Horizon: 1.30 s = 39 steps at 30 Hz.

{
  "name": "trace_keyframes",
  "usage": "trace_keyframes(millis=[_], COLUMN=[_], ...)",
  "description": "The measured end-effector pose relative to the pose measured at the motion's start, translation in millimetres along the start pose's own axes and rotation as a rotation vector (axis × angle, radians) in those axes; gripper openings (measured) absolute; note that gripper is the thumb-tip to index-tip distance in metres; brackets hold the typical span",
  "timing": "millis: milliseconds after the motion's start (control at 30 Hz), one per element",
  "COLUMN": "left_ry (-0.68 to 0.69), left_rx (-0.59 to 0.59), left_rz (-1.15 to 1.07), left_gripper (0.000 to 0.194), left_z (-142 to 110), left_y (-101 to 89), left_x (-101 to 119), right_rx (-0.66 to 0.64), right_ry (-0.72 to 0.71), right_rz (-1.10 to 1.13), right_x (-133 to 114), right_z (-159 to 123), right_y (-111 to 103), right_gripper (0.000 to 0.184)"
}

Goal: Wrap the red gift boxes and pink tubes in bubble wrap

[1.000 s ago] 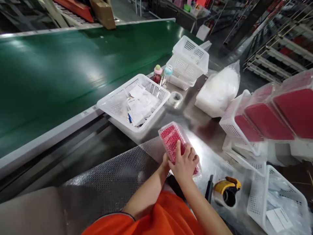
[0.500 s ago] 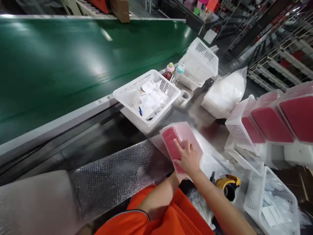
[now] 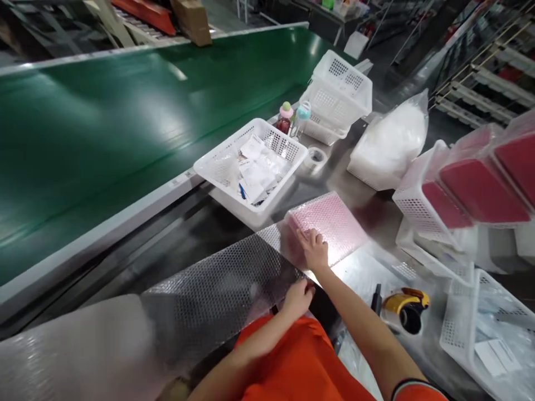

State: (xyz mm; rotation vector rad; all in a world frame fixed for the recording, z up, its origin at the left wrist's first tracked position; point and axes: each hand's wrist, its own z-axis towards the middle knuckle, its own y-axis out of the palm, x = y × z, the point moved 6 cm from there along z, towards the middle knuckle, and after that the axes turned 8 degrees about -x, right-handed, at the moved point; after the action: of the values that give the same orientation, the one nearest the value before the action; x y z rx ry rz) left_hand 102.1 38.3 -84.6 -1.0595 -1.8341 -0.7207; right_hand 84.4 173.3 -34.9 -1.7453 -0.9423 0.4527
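Note:
A pink flat package (image 3: 338, 225), covered in bubble wrap, lies on the metal table in front of me. The long strip of bubble wrap (image 3: 217, 278) runs from it down to the left. My right hand (image 3: 316, 250) rests on the package's near left part, index finger stretched out and the others partly bent. Closer to my body, my left hand (image 3: 298, 298) is closed at the near edge of the bubble wrap strip, its fingertips partly hidden. A large bubble wrap roll (image 3: 83, 340) sits at the lower left.
A yellow tape dispenser (image 3: 405, 309) stands to the right. Beyond the package are a white basket (image 3: 204, 166) of papers, a tape roll (image 3: 315, 159) and two baby bottles (image 3: 284, 120). Several red packages (image 3: 482, 189) sit at the right. A green conveyor (image 3: 125, 122) runs along the left.
The package has gone from tilted to lying flatter, with bubble wrap now over its top. My left hand has come out from beneath it toward the strip's near edge.

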Motion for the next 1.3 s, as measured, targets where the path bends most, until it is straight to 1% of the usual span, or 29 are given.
trace_keyframes(millis=[33, 100, 133, 167, 233, 267, 333, 400, 433, 467, 500, 533, 600, 633, 667, 700, 767, 833, 900, 933, 1000, 1033, 1067, 1100, 1133, 1167, 1200, 1233, 1300], left_ry=[0.063, 0.179, 0.193, 0.167, 0.059, 0.022, 0.008, 0.024, 0.034, 0.045, 0.058, 0.077, 0.114, 0.134, 0.153, 0.166, 0.165, 0.124, 0.077, 0.063, 0.048, 0.046, 0.043, 0.037, 0.032, 0.029, 0.026, 0.02, 0.003], left_rx=[-0.01, -0.017, -0.022, -0.037, -0.089, -0.113, -0.151, -0.156, -0.154, -0.151, -0.151, -0.154, -0.154, -0.144, -0.128, -0.109, -0.077, -0.073, -0.094, -0.104, -0.094, -0.079, -0.063, -0.049, -0.04, -0.038, -0.037, -0.034, -0.035], left_rz=[0.123, 0.482, 0.675, 0.847, 1.081, 1.166, 1.296, 1.387, 1.419, 1.445, 1.465, 1.477, 1.485, 1.487, 1.492, 1.501, 1.528, 1.55, 1.553, 1.548, 1.536, 1.531, 1.526, 1.52, 1.511, 1.499, 1.484, 1.469, 1.447], left_gripper=[0.028, 0.049, 0.058, 0.065, 0.072, 0.073, 0.073, 0.068, 0.064, 0.059, 0.053, 0.049, 0.044, 0.044, 0.046, 0.05, 0.061, 0.072, 0.08, 0.082, 0.086, 0.087, 0.089, 0.09, 0.092, 0.093, 0.094, 0.095, 0.097], left_z=[7, 21, 28, 35, 44, 46, 46, 45, 46, 48, 51, 55, 67, 74, 80, 86, 98, 108, 116, 118, 119, 119, 119, 118, 117, 116, 116, 116, 116], left_y=[-8.3, -25.2, -32.8, -39.6, -50.9, -54.3, -56.4, -56.6, -56.9, -57.3, -57.7, -57.7, -57.1, -56.6, -56.1, -55.9, -56.7, -60.0, -65.4, -68.5, -75.7, -79.3, -82.5, -85.2, -87.2, -88.3, -88.9, -89.5, -90.1], left_x=[8, 22, 25, 24, 16, 11, 7, 8, 10, 13, 16, 20, 28, 32, 36, 40, 43, 42, 38, 35, 32, 31, 31, 31, 31, 32, 32, 34, 36], right_rx=[0.006, 0.011, 0.011, 0.009, 0.0, -0.005, -0.008, 0.027, 0.064, 0.115, 0.176, 0.237, 0.308, 0.303, 0.266, 0.225, 0.185, 0.189, 0.203, 0.214, 0.281, 0.326, 0.362, 0.373, 0.354, 0.29, 0.199, 0.097, -0.104], right_ry=[0.014, 0.037, 0.046, 0.053, 0.06, 0.059, 0.041, 0.006, 0.007, 0.045, 0.127, 0.254, 0.591, 0.753, 0.867, 0.943, 1.039, 1.085, 1.088, 1.062, 0.953, 0.851, 0.714, 0.558, 0.399, 0.264, 0.18, 0.142, 0.166], right_rz=[-0.006, -0.015, -0.014, -0.01, 0.0, 0.007, 0.048, 0.151, 0.226, 0.31, 0.391, 0.459, 0.535, 0.546, 0.548, 0.551, 0.57, 0.607, 0.647, 0.67, 0.732, 0.773, 0.814, 0.847, 0.866, 0.866, 0.843, 0.812, 0.717], right_x=[14, 38, 47, 54, 59, 58, 55, 55, 61, 71, 86, 105, 146, 163, 176, 186, 198, 204, 203, 199, 184, 171, 154, 133, 110, 86, 64, 45, 19], right_z=[5, 14, 19, 22, 28, 29, 26, 11, -1, -16, -35, -57, -108, -133, -153, -168, -186, -195, -200, -202, -205, -203, -197, -187, -172, -153, -130, -105, -52], right_y=[-1, 0, 1, 2, 4, 5, 3, 1, 1, 5, 12, 23, 58, 80, 102, 122, 154, 174, 182, 182, 174, 165, 153, 139, 123, 108, 95, 83, 65], right_gripper=[0.064, 0.064, 0.064, 0.063, 0.063, 0.064, 0.066, 0.07, 0.071, 0.07, 0.066, 0.061, 0.056, 0.056, 0.056, 0.057, 0.054, 0.05, 0.051, 0.053, 0.056, 0.056, 0.055, 0.053, 0.052, 0.05, 0.049, 0.049, 0.047])
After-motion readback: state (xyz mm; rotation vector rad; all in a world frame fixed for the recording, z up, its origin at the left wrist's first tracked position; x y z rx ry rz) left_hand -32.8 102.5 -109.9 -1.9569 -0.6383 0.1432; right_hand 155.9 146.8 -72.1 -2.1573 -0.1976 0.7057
